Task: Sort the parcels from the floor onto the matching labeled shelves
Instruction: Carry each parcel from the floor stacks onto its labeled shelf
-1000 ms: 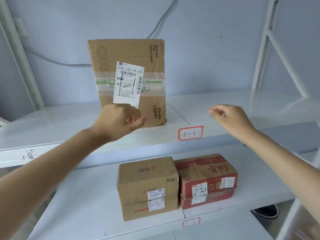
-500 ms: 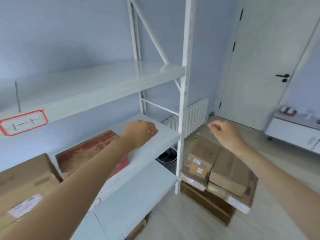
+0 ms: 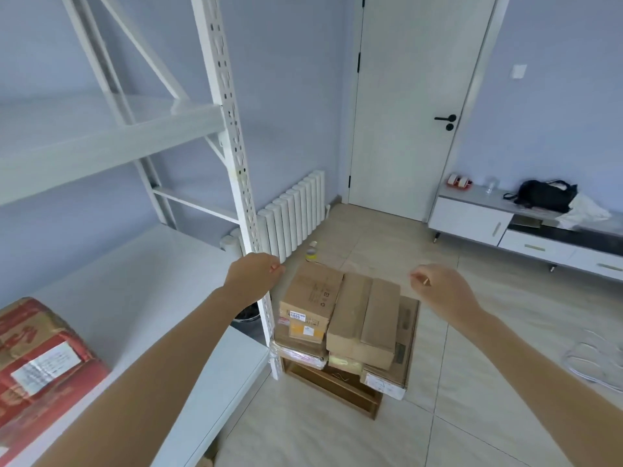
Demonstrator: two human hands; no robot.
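A pile of brown cardboard parcels (image 3: 344, 328) lies on the floor to the right of the white shelf unit (image 3: 232, 156). The top two are a labelled box (image 3: 310, 301) and a longer plain box (image 3: 364, 325). A red parcel (image 3: 40, 362) with a white label sits on the middle shelf (image 3: 135, 298) at lower left. My left hand (image 3: 253, 278) hovers in front of the shelf post, fingers loosely curled, holding nothing. My right hand (image 3: 441, 291) hangs above the floor to the right of the pile, fingers loosely curled and empty.
A white radiator (image 3: 296, 214) stands against the wall behind the pile, with a small bottle (image 3: 310, 253) on the floor next to it. A closed door (image 3: 414, 102) is beyond. A low white cabinet (image 3: 526, 230) with a black bag stands at right. White cable (image 3: 596, 358) lies on the floor.
My view has swung right and down, from the shelves with the standing brown parcel to the pile on the floor. Both hands stayed empty and came down toward the pile.
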